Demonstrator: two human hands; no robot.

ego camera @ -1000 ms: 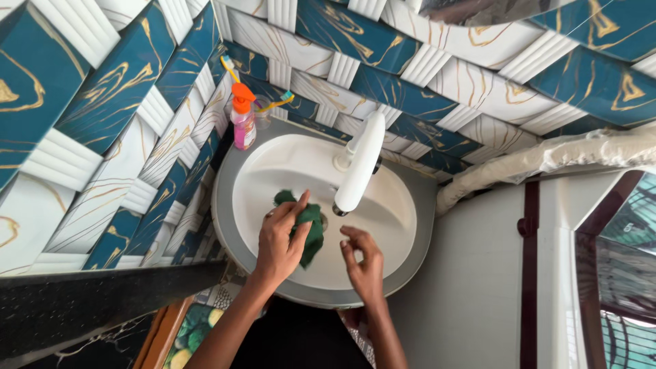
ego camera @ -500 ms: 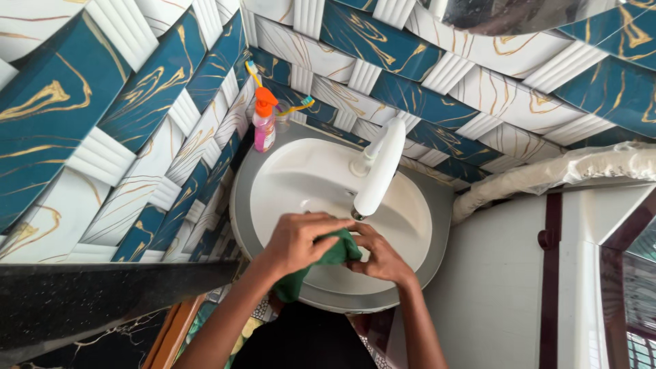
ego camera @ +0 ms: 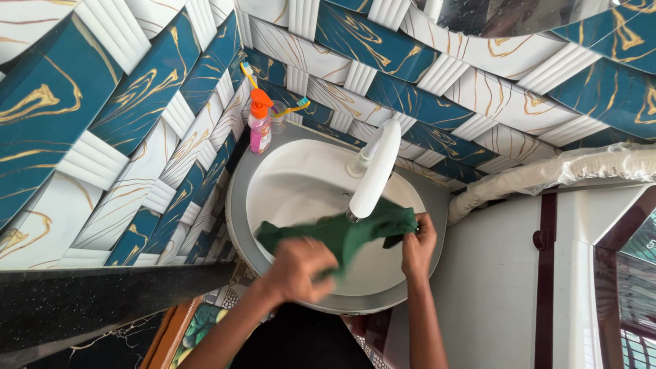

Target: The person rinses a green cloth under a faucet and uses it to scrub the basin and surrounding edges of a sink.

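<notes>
teal-and-white tiled wall [ego camera: 137,102] with gold veining fills nine to one o'clock. plain white wall [ego camera: 485,287] at four o'clock; dark counter edge [ego camera: 89,307] at eight o'clock.

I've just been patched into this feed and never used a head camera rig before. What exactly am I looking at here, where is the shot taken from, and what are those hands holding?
The one view comes from a camera on a person's head, looking down; there is no robot. Both bare hands stretch a green cloth over a white washbasin. The left hand grips its near side and looks blurred; the right hand pinches its far end. A white tap reaches over the bowl. Behind the basin stand a pink bottle with an orange pump and a toothbrush holder, against teal and white tiles.
</notes>
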